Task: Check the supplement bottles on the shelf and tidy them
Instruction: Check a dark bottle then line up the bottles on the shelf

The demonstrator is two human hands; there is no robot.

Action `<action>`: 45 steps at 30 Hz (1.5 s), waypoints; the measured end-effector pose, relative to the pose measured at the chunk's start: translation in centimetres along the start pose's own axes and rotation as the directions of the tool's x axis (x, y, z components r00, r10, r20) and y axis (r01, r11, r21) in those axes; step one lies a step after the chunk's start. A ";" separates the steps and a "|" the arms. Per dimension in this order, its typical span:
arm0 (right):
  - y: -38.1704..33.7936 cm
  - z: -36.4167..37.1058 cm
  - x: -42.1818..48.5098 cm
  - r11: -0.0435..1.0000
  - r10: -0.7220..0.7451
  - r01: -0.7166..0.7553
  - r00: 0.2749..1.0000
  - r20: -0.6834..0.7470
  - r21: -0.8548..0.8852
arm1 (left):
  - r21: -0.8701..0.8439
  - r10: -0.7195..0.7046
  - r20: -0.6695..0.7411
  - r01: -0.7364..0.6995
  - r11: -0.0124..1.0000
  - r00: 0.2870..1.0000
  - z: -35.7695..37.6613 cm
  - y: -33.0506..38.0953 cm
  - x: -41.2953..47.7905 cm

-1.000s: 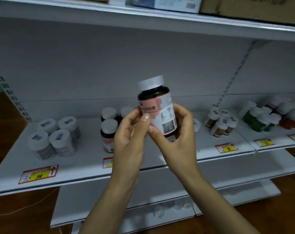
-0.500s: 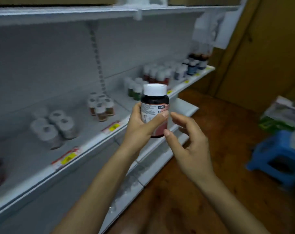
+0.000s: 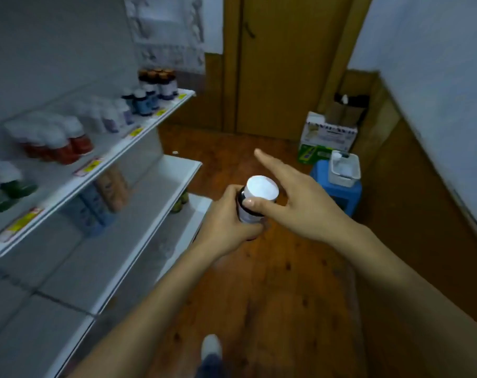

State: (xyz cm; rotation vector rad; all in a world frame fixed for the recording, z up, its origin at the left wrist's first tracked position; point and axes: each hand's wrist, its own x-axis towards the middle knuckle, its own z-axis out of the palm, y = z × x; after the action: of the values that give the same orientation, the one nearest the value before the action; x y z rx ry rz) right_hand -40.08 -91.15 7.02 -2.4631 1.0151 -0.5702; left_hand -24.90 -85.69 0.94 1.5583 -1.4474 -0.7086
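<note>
My left hand [image 3: 226, 226] grips a dark supplement bottle [image 3: 255, 204] with a white cap, held upright over the wooden floor, away from the shelf. My right hand [image 3: 294, 197] hovers beside it with fingers spread; its thumb touches the bottle just under the cap and its index finger points away. On the white shelf [image 3: 117, 154] to the left stand rows of bottles: red ones [image 3: 65, 144], green ones [image 3: 5, 186], pale ones [image 3: 109, 115] and dark blue ones [image 3: 153, 88] at the far end.
A lower shelf [image 3: 155, 203] holds blurred packs [image 3: 103, 197] and small jars [image 3: 181, 200]. A blue stool [image 3: 338, 192] with a white tub [image 3: 343, 167] stands ahead on the floor, beside cardboard boxes [image 3: 327, 135] and a wooden door [image 3: 283, 64]. My shoe [image 3: 211, 347] shows below.
My view has swung right, from facing the shelf to looking along the aisle. The bottle dropped lower and tipped its cap toward me. My right hand let go and spread its fingers.
</note>
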 end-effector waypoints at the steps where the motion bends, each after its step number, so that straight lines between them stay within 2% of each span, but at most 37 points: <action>1: 1.5 -0.3 1.0 0.998 0.003 -0.001 1.000 0.029 -0.061 | -0.001 0.009 0.038 -0.009 1.000 0.999 1.1 -0.3 1.9; 4: 6.5 -1.5 4.2 0.979 0.083 -0.072 0.995 0.050 -0.191 | -0.029 0.029 0.112 -0.026 0.999 0.993 4.4 -1.3 8.6; 13: 22.1 -7.6 14.6 0.910 0.388 -0.400 0.914 -0.116 -0.110 | -0.129 0.178 0.405 -0.136 0.982 0.897 13.4 -0.7 31.0; 19: 32.1 -10.6 18.1 0.834 0.536 -0.541 0.841 -0.072 -0.110 | -0.180 0.202 0.550 -0.121 0.976 0.810 20.6 -1.2 40.5; 25: 44.5 -13.6 22.2 0.799 0.595 -0.595 0.803 -0.031 -0.085 | -0.123 0.190 0.603 -0.145 0.982 0.774 29.5 -2.1 51.0; 28: 51.2 -15.3 24.9 0.795 0.603 -0.604 0.797 -0.032 -0.051 | -0.098 0.144 0.624 -0.105 0.990 0.768 34.6 -2.3 56.8; 34: 63.1 -16.8 31.6 0.762 0.648 -0.646 0.758 0.072 -0.047 | -0.053 0.032 0.604 -0.001 0.999 0.796 42.0 -4.6 66.3; 42: 76.3 -15.5 39.3 0.701 0.698 -0.713 0.684 0.212 -0.005 | -0.080 -0.057 0.666 0.148 0.986 0.744 49.4 -9.1 77.5; 45: 81.5 -14.5 41.7 0.655 0.737 -0.756 0.634 0.233 -0.015 | -0.052 -0.082 0.655 0.154 0.987 0.751 52.3 -11.4 82.0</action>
State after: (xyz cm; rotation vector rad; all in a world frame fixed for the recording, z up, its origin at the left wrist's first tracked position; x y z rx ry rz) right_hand -66.00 -177.58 -14.18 -1.7153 1.7196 -0.0455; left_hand -51.21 -177.46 -20.83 1.3847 -1.7715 -1.4965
